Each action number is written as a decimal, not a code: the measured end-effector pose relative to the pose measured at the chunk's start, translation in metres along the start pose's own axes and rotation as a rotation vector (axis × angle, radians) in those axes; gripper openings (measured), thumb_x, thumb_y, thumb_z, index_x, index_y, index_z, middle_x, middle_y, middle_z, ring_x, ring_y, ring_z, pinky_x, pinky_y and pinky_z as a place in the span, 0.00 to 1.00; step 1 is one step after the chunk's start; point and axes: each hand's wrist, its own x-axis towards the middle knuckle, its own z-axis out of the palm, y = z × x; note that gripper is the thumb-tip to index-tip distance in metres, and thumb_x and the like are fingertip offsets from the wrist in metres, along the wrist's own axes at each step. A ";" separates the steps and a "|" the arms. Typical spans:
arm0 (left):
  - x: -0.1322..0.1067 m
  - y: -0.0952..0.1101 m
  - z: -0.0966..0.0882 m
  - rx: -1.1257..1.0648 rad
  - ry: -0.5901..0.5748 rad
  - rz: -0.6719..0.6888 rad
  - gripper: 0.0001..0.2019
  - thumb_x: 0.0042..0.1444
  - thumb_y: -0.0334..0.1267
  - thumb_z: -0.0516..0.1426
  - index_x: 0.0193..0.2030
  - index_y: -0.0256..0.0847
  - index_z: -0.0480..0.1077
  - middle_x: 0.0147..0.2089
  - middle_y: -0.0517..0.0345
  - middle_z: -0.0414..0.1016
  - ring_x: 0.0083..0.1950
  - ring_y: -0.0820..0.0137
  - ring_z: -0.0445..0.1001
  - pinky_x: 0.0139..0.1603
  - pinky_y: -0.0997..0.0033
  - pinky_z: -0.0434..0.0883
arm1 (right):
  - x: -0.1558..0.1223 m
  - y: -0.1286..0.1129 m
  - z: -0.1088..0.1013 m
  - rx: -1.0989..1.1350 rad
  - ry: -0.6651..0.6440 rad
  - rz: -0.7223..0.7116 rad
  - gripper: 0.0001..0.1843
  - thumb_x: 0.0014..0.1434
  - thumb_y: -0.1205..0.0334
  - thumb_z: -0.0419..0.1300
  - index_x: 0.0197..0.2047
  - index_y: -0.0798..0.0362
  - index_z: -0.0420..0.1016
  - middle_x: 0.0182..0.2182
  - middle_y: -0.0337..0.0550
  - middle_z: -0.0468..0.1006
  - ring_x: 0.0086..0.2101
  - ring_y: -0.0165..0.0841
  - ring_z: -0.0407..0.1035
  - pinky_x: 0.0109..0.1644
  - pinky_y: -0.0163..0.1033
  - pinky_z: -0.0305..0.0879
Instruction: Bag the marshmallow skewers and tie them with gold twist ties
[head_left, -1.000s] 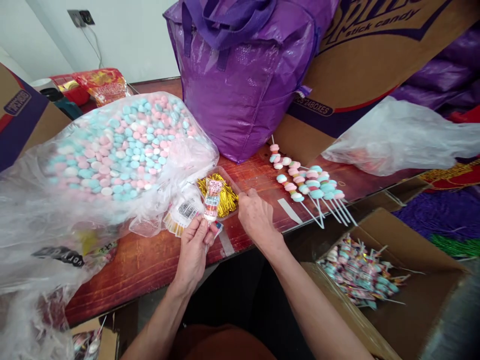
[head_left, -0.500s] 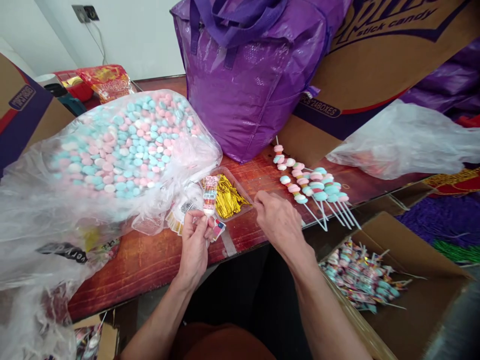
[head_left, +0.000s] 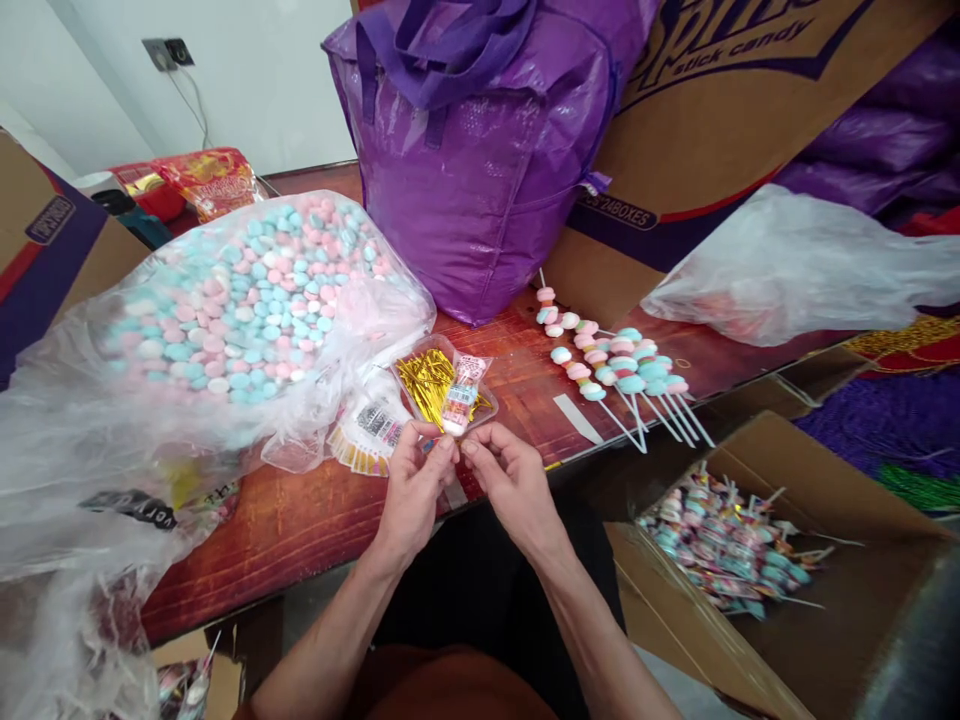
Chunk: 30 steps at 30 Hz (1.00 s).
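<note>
My left hand (head_left: 421,478) is closed on the lower end of a wrapped candy stick (head_left: 461,393), which stands tilted, printed wrapper upward. Fingertips of my right hand (head_left: 510,478) pinch together right beside it, at the gathered base of the wrapper, on what looks like a thin gold twist tie, mostly hidden by the fingers. Behind the candy lies a clear plastic tray (head_left: 487,408) of gold twist ties (head_left: 426,380). Fanned printed cards (head_left: 371,425) rest left of the tray, close to my left hand.
A big clear bag of pastel candies (head_left: 247,300) covers the left of the table. Skewered candies on sticks (head_left: 626,365) lie to the right. A purple bag (head_left: 480,180) stands behind. An open carton (head_left: 862,590) with wrapped candy sticks (head_left: 727,545) sits lower right.
My right hand has moved left from the tray's right edge to meet my left hand. The wrapped candy stick has shifted right and tilted, now in front of the tray's right part.
</note>
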 end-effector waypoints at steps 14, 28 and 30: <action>-0.001 0.014 0.004 -0.264 -0.206 -0.447 0.12 0.53 0.33 0.66 0.34 0.36 0.66 0.21 0.69 0.55 0.19 0.84 0.43 0.17 0.86 0.45 | -0.012 0.005 -0.014 0.033 -0.002 -0.222 0.10 0.65 0.57 0.56 0.33 0.52 0.68 0.42 0.44 0.71 0.38 0.33 0.68 0.40 0.37 0.67; -0.012 -0.010 0.003 0.265 -0.037 0.007 0.14 0.57 0.49 0.63 0.36 0.40 0.68 0.22 0.68 0.61 0.23 0.78 0.56 0.24 0.80 0.57 | -0.012 0.013 -0.001 -0.489 0.072 -0.334 0.06 0.66 0.64 0.46 0.34 0.48 0.56 0.27 0.37 0.66 0.27 0.32 0.64 0.33 0.37 0.61; -0.013 -0.009 0.001 0.289 -0.063 0.006 0.14 0.57 0.49 0.63 0.35 0.39 0.71 0.24 0.65 0.65 0.25 0.77 0.60 0.27 0.78 0.60 | -0.013 0.010 -0.001 -0.467 0.093 -0.272 0.05 0.64 0.63 0.47 0.34 0.48 0.57 0.28 0.38 0.68 0.28 0.33 0.65 0.34 0.38 0.62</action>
